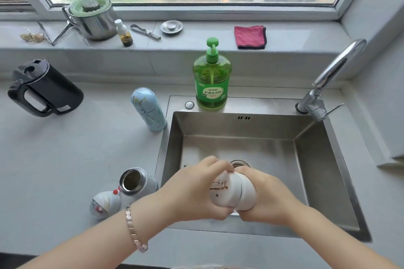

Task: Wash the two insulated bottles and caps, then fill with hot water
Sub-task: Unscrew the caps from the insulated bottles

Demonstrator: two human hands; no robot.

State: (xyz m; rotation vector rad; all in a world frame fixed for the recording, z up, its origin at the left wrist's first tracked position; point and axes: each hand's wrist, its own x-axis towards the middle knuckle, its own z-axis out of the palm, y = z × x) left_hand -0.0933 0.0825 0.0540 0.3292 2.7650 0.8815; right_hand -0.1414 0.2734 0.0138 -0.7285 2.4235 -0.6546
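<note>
Over the steel sink point(323, 172) I hold a white rounded cap point(227, 192) with brown writing and a seam across it. My left hand point(192, 192) grips its left part and my right hand point(269, 194) grips its right part. On the counter left of the sink stands an open white bottle point(137, 182) with a steel mouth. A white piece with red marks point(106, 203) lies beside it. Farther back, a light blue bottle point(148, 109) stands with its cap on.
A green dish soap pump bottle point(211, 81) stands on the sink's back rim. The faucet point(336, 72) is at the right. A black electric kettle point(43, 91) sits on the counter at the left. The sill holds a steel pot point(91, 19), a small bottle and a pink cloth point(250, 37).
</note>
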